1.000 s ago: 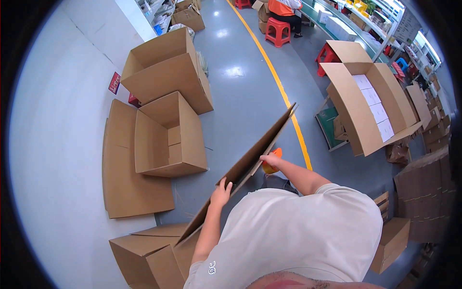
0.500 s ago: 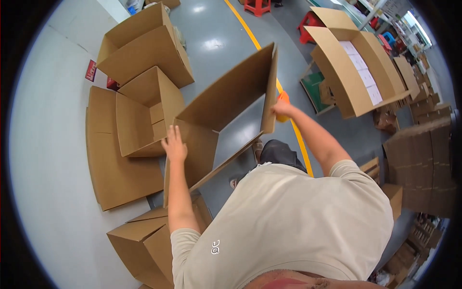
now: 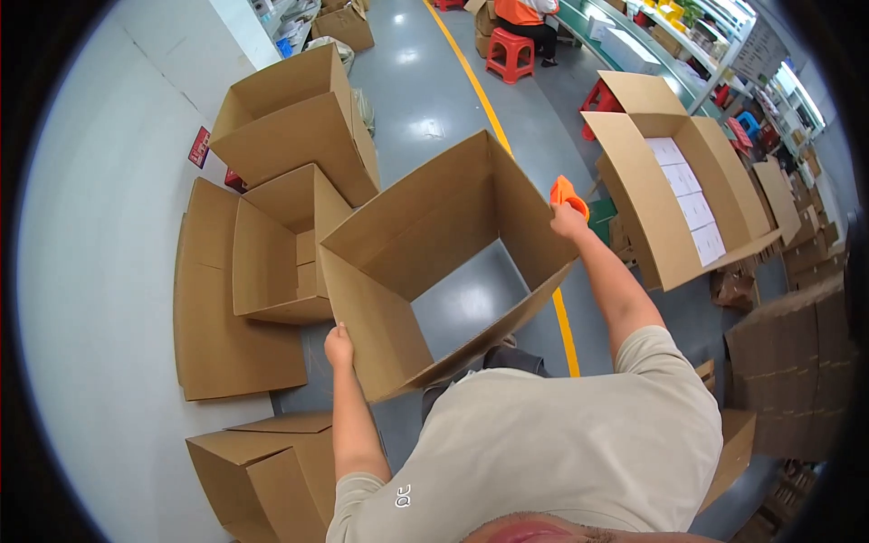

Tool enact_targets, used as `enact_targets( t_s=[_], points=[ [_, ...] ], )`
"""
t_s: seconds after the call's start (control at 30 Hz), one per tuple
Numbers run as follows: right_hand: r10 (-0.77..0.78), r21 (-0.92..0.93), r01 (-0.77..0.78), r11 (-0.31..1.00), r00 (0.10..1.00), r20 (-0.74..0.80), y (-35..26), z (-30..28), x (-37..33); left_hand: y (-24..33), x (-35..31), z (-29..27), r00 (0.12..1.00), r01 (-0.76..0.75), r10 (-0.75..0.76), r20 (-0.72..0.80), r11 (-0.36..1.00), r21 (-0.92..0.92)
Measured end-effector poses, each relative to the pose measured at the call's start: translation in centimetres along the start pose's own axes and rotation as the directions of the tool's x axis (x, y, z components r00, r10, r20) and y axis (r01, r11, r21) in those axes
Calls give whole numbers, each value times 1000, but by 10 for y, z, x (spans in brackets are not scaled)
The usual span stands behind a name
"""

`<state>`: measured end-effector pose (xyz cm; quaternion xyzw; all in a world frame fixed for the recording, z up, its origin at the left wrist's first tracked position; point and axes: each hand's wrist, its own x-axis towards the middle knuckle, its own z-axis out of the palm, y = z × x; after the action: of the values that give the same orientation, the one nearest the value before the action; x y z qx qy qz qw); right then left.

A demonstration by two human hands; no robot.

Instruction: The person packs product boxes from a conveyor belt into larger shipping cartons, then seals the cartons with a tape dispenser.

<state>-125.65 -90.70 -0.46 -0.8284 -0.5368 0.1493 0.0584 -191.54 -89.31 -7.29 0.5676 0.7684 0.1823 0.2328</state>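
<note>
Between my hands stands a large brown cardboard box (image 3: pixel 425 217), unfolded into a four-sided shape. The grey floor shows through its open bottom. My left hand (image 3: pixel 339 347) is closed on the edge of the box's left wall. At the far right corner, my right hand (image 3: pixel 568 221) is closed round an orange tape dispenser (image 3: pixel 565 192) and rests against the box's right wall. Part of the dispenser is hidden by my fingers.
Two open boxes (image 3: pixel 294 113) (image 3: pixel 279 249) and a flattened carton (image 3: pixel 237 353) line the white wall at left. Another box (image 3: pixel 272 480) sits at lower left. To the right, an open carton (image 3: pixel 629 195) holds white packs. A person (image 3: pixel 525 14) sits on a red stool (image 3: pixel 510 56).
The box has opened wider and squarer, its right wall swinging out to the right. My left hand has gone from spread fingers to a grip on its edge. My right hand moved right.
</note>
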Motion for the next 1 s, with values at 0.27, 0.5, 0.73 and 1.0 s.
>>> enact_targets(
  t_s=[0.27, 0.5, 0.73, 1.0],
  points=[
    [-55, -64, 58, 996, 997, 53, -2, 64, -19, 49, -54, 122, 988, -125, 87, -125, 936, -328],
    [-85, -490, 202, 848, 964, 250, -92, 163, -75, 79, -13, 242, 979, -144, 161, 124, 981, -132],
    [180, -449, 137, 883, 785, 593, -74, 269, -74, 19, 29, 278, 400, -831, -69, 914, 393, 394],
    [101, -286, 100, 953, 786, 610, -23, 277, -60, 137, 125, 234, 497, -823, 710, 499, 568, 13]
  ],
)
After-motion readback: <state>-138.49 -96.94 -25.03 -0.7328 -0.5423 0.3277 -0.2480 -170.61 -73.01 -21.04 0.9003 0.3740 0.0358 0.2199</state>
